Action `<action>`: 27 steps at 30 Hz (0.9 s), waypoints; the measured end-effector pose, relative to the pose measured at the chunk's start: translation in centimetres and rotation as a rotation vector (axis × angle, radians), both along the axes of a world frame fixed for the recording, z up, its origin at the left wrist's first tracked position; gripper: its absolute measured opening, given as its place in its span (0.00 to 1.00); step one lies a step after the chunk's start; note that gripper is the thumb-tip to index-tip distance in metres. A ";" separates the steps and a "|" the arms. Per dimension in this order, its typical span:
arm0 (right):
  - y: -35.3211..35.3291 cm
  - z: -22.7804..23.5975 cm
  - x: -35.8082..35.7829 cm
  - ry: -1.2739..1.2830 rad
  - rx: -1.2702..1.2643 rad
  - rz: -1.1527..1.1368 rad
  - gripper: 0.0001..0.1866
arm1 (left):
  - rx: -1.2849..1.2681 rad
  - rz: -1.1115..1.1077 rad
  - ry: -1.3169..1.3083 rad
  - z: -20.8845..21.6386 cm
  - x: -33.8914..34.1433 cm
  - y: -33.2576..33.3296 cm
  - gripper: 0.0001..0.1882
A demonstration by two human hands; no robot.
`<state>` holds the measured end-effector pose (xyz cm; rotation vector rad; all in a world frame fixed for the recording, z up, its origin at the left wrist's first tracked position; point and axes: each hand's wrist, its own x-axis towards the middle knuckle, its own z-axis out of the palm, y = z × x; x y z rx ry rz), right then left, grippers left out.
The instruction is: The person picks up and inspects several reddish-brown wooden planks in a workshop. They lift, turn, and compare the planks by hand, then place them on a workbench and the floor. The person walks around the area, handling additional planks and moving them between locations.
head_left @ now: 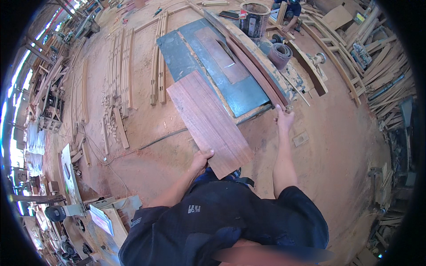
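Observation:
My left hand (203, 158) grips the near left edge of a reddish-brown wooden board (208, 122), thumb on top and the other fingers hidden underneath. The board slants away from my body, its far end overlapping a blue-grey metal saw table (248, 94). My right hand (284, 118) is closed at the near end of a long, dark brown wooden strip (255, 66), which runs along the table's right side. A thinner brown panel (213, 46) lies on the metal top, beside a raised, narrow dark piece (226, 51).
Right of the strip are a roll of brown abrasive (280, 55) and a stained bucket (254, 20). Another person (290, 11) crouches at the far right. Bundled wooden strips (120, 66) lie on the left floor, where a cable (155, 141) crosses. Scrap wood (386, 71) is piled at right.

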<state>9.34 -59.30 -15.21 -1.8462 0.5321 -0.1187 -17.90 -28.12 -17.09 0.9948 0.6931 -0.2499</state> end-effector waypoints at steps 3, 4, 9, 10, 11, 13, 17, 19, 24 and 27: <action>-2.3 -0.4 -5.4 -0.015 0.203 0.088 0.34 | -0.061 -0.029 0.024 0.9 0.0 -0.6 0.21; -2.8 -0.9 -7.9 0.090 0.301 0.139 0.32 | -0.083 -0.038 0.034 1.0 0.0 -1.2 0.22; -1.3 -3.8 -18.7 0.189 0.838 0.226 0.38 | -0.160 0.003 -0.063 0.2 0.6 -5.1 0.20; -0.1 -4.1 -19.2 0.176 0.941 0.111 0.41 | -0.140 0.000 -0.074 0.0 0.9 -5.5 0.20; -0.5 -3.5 -18.8 0.250 0.869 0.024 0.41 | -0.139 -0.020 -0.071 0.0 1.1 -6.0 0.20; -0.2 -2.3 -16.2 0.079 0.549 0.039 0.42 | -0.132 0.008 -0.036 0.1 2.0 -6.7 0.19; -1.2 1.6 -10.4 -0.199 -0.659 0.304 0.45 | -0.164 -0.007 -0.110 0.8 3.5 -6.8 0.18; -1.2 2.7 -8.3 -0.227 -0.860 0.410 0.40 | -0.138 -0.038 -0.085 0.9 3.8 -6.4 0.18; -1.5 1.8 -1.9 -0.155 -0.969 0.467 0.24 | -0.047 -0.130 -0.065 0.1 3.9 -5.5 0.19; -2.3 0.2 0.2 -0.151 -0.975 0.411 0.19 | -0.068 -0.126 -0.069 -0.4 3.8 -5.3 0.18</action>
